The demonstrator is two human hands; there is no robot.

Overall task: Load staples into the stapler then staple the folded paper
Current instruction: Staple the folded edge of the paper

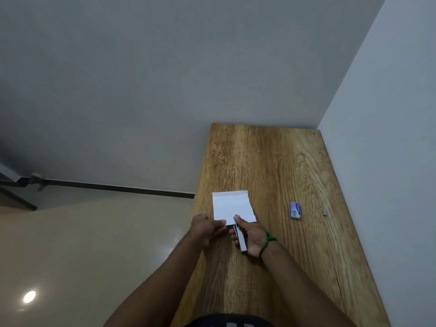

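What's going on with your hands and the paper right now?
Left hand pinching the folded paper's near edge. Right hand gripping the stapler, nose at that edge. Staple box off right, nothing blocking.

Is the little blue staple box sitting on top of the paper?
No, the staple box lies on the bare wooden table, apart from the folded paper.

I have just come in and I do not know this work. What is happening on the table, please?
A person is stapling a folded white paper on a wooden table. The left hand holds the paper's near edge, and the right hand grips a stapler with its nose at that same edge. A small staple box and a loose strip of staples lie to the right, apart from the hands.
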